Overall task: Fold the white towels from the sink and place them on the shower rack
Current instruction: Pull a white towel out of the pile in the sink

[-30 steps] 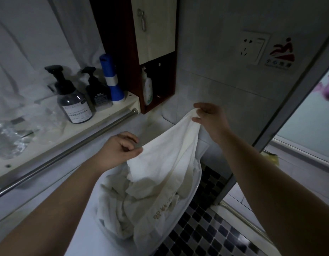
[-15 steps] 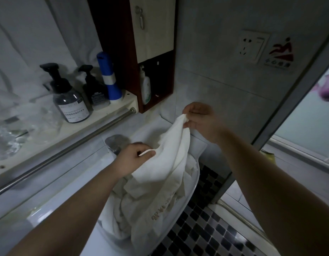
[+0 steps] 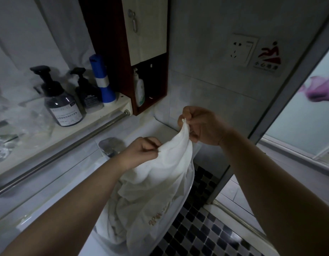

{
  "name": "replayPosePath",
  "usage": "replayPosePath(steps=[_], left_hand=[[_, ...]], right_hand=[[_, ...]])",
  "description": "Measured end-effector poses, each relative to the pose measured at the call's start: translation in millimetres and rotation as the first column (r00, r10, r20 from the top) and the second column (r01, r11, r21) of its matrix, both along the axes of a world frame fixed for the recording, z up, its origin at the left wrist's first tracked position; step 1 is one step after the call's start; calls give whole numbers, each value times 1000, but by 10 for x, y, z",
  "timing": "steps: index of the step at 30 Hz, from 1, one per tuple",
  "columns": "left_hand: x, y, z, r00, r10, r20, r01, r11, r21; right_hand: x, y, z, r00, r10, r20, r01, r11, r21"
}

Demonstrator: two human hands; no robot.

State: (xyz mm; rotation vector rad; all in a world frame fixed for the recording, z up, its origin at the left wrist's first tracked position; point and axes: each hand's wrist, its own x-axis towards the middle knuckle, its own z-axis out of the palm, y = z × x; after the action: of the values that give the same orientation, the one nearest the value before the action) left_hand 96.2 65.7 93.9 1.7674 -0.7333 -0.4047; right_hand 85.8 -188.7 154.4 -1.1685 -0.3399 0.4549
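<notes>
A white towel point(image 3: 160, 185) is held up over the sink point(image 3: 180, 206), its lower part heaped in the basin. One edge is pinched by the left hand point(image 3: 141, 152), a corner is gripped higher by the right hand point(image 3: 202, 124). Behind, pump bottles point(image 3: 63, 100) are seen on the shelf point(image 3: 97, 115).

Matt cloth towel point(image 3: 160, 185), seemingly glossy sink point(image 3: 49, 215)

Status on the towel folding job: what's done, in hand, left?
Done: nothing visibly; no folded towel and no shower rack in view. In hand: left hand and right hand each pinch the top edge of one crumpled white cloth towel, lifting it from the white sink. Left: folding, racking, remaining pile.
</notes>
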Motion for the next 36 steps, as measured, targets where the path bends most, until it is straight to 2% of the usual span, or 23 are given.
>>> replayPosePath(steps=[4, 6, 8, 11, 14, 19, 25, 28, 32, 34, 36], left_hand=[[-28, -49, 78, 993, -111, -29, 112, 994, 19], [-33, -49, 75, 994, -105, -29, 106, 994, 32], [-29, -2, 44, 997, -71, -14, 71, 997, -7], [-13, 117, 26, 998, 14, -57, -18, 997, -76], [-8, 186, 104, 1000, -11, -17, 10, 999, -38], [57, 358, 183, 996, 68, 65, -67, 998, -12], [97, 653, 106, 982, 82, 168, -118, 970, 213], [109, 786, 94, 976, 109, 190, -159, 951, 267], [128, 938, 125, 955, 147, 257, -215, 942, 258], [104, 991, 131, 938, 180, 297, -247, 947, 207], [82, 1009, 94, 909, 286, 303, -335, 934, 123]], right_hand=[[7, -51, -28, 999, -44, -5, 44, 999, 25], [6, -41, -26, 997, -77, -16, 77, 997, 30], [12, -36, -23, 982, -186, -18, 186, 982, 17], [60, -18, -59, 887, -461, 28, 461, 881, -109], [121, 36, -105, 779, -622, 82, 623, 752, -218], [157, 97, -118, 705, -704, 91, 703, 675, -223], [189, 102, -151, 655, -745, 128, 747, 612, -261], [201, 117, -181, 651, -743, 154, 750, 600, -278], [220, 108, -189, 615, -764, 194, 781, 557, -283], [237, 98, -193, 581, -787, 209, 806, 520, -282], [260, 112, -208, 543, -814, 207, 830, 484, -276]])
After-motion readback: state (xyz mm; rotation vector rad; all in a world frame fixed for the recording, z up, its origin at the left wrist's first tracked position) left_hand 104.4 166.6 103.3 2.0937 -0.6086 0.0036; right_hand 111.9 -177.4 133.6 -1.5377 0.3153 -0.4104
